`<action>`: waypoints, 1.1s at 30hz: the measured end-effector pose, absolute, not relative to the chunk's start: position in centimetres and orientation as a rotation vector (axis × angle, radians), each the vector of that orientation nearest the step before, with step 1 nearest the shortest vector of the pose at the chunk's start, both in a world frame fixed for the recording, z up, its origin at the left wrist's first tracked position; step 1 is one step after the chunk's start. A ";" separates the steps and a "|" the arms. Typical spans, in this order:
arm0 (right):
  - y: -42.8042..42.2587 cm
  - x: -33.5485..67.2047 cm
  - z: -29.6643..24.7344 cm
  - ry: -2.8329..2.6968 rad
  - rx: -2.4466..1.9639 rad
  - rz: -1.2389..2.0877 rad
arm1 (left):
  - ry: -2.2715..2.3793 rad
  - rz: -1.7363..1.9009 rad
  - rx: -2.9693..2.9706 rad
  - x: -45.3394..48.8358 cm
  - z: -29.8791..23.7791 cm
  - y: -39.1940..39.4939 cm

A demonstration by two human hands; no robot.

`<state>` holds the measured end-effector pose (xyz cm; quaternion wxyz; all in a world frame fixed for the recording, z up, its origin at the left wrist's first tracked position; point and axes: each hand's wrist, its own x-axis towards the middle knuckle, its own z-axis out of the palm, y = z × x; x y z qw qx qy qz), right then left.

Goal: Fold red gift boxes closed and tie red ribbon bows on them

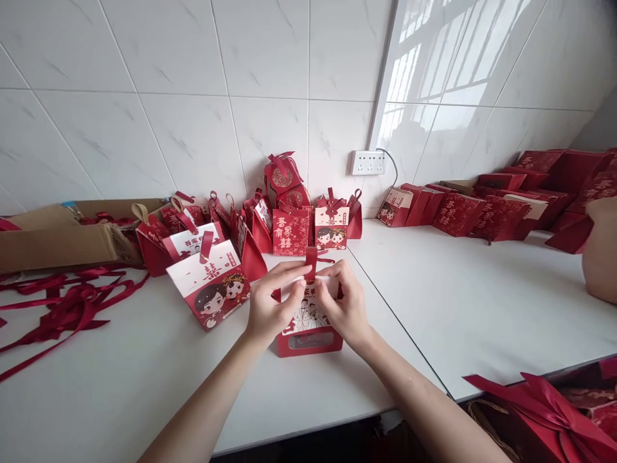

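Note:
A red and white gift box [308, 344] with a small oval window and a printed couple stands upright on the white table in front of me. My left hand [277, 297] pinches the left side of its top edge. On the other side, my right hand [343, 302] pinches the same edge, thumb in front and fingers behind. Between my hands a red ribbon loop [312, 260] sticks up from the box top. Just left of my left hand, another gift box [216, 283] with two cartoon faces leans tilted.
Several finished-looking red boxes [292, 230] line the tiled wall. Loose red ribbons [62, 308] lie at left before a cardboard carton [62, 247]. More red boxes [460, 213] stand at right, below a power strip [367, 163]. A red bow [554, 411] shows at lower right.

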<state>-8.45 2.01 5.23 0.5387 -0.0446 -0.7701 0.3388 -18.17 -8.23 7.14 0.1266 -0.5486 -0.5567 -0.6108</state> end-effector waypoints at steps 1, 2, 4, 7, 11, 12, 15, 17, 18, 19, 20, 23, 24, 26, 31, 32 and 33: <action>2.0 -8.4 5.2 -1.829 -0.099 0.805 | -1.623 -1.773 -1.597 -18.1 7.2 -8.2; 2.0 -8.4 5.3 -1.829 -0.091 0.802 | -1.623 -1.768 -1.596 -18.1 7.2 -8.2; 2.0 -8.4 5.3 -1.835 -0.078 0.794 | -1.620 -1.757 -1.599 -18.1 7.3 -8.3; 2.0 -8.4 5.3 -1.829 -0.056 0.766 | -1.620 -1.738 -1.608 -18.1 7.3 -8.4; 2.1 -8.4 5.3 -1.807 -0.029 0.738 | -1.614 -1.715 -1.632 -18.2 7.4 -8.5; 2.1 -8.4 5.4 -1.808 -0.028 0.740 | -1.613 -1.715 -1.632 -18.2 7.3 -8.5; 2.1 -8.3 5.5 -1.818 -0.034 0.751 | -1.615 -1.724 -1.607 -18.1 7.3 -8.4; 2.1 -8.3 5.6 -1.828 -0.042 0.762 | -1.625 -1.726 -1.593 -18.1 7.3 -8.3; 2.1 -8.3 5.6 -1.832 -0.051 0.769 | -1.628 -1.726 -1.586 -18.0 7.3 -8.3; 2.1 -8.3 5.7 -1.837 -0.062 0.778 | -1.630 -1.726 -1.580 -18.0 7.3 -8.2; 2.1 -8.3 5.7 -1.840 -0.075 0.784 | -1.627 -1.725 -1.573 -17.9 7.3 -8.2; 2.1 -8.2 5.6 -1.846 -0.083 0.791 | -1.597 -1.708 -1.554 -17.9 7.2 -8.1; 2.1 -8.2 5.5 -1.838 -0.065 0.798 | -1.590 -1.698 -1.551 -17.9 7.2 -8.1; 2.3 -8.1 5.2 -1.816 0.000 0.843 | -1.586 -1.681 -1.543 -17.9 7.2 -8.1; 2.9 -8.0 5.1 -1.834 0.008 0.927 | -1.614 -1.675 -1.536 -18.0 7.2 -8.2; 2.9 -8.1 5.1 -1.837 -0.032 0.920 | -1.618 -1.676 -1.543 -18.0 7.3 -8.2; 2.8 -8.1 5.2 -1.839 -0.075 0.918 | -1.617 -1.678 -1.550 -18.0 7.3 -8.2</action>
